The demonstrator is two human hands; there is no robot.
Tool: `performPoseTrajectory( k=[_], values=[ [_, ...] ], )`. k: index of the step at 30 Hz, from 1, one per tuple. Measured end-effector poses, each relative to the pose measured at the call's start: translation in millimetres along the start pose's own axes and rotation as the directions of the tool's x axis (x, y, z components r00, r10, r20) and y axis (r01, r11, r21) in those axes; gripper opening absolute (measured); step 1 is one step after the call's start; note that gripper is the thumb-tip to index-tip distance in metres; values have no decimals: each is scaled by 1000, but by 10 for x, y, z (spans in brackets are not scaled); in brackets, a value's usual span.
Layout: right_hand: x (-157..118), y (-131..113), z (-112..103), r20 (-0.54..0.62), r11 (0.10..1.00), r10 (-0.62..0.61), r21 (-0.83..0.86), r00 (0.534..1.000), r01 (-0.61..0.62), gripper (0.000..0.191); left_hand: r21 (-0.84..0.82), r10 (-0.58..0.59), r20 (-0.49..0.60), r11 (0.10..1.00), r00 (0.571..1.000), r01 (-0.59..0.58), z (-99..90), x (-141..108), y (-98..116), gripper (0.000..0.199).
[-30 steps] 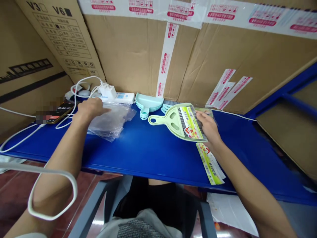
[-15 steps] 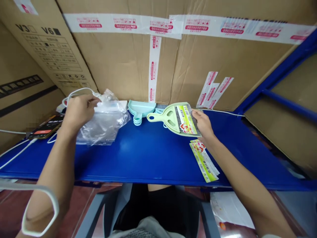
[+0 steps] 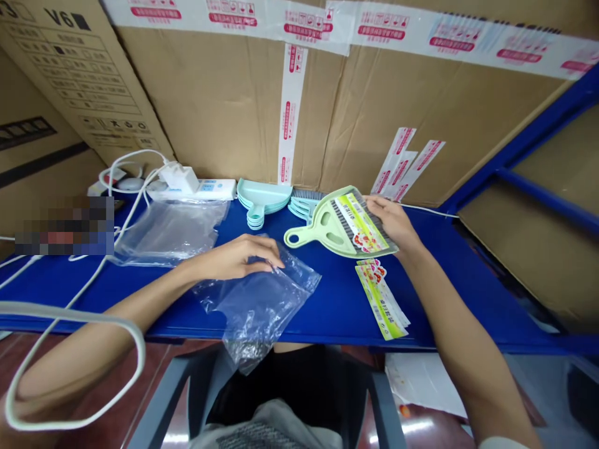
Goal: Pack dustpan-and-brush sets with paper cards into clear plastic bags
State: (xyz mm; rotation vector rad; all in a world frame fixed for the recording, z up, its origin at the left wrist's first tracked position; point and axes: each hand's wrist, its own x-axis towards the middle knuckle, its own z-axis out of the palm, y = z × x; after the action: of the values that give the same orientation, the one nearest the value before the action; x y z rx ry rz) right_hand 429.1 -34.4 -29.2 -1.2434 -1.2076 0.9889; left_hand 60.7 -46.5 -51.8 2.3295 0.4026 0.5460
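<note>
We had the green dustpan and brush over the blue table, its handle pointing left. Our right hand was closed around the bristle end, beside a printed card. Our left hand pinched a clear bag between thumb and fingers, and the bag drooped past the table's front edge. Nearby we saw loose cards, then blue dustpans stacked beside blue brushes, more bags and a power strip.

Right hand partly hidden beneath green dustpan set, which overlaps blue brushes. Printed carton cut off top left, fine print illegible. Far-left patch pixelated.
</note>
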Motion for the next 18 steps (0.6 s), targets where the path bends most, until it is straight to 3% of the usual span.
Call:
performPoseTrajectory(
  k=[7, 13, 18],
  values=[
    [-88, 81, 149, 170, 996, 21, -86, 985, -6, 45, -74, -29, -128, 997, 991, 19, -30, -6, 128, 16],
    [-198, 128, 355, 270, 994, 35, -111, 962, -5, 42, -116, 21, -140, 992, 990, -38, 110, 33, 116, 15],
    [-351, 212, 569, 304, 992, 90, -109, 948, -59, 41, -77, 78, -222, 992, 972, -97, 206, 66, 127, 17]
  ],
)
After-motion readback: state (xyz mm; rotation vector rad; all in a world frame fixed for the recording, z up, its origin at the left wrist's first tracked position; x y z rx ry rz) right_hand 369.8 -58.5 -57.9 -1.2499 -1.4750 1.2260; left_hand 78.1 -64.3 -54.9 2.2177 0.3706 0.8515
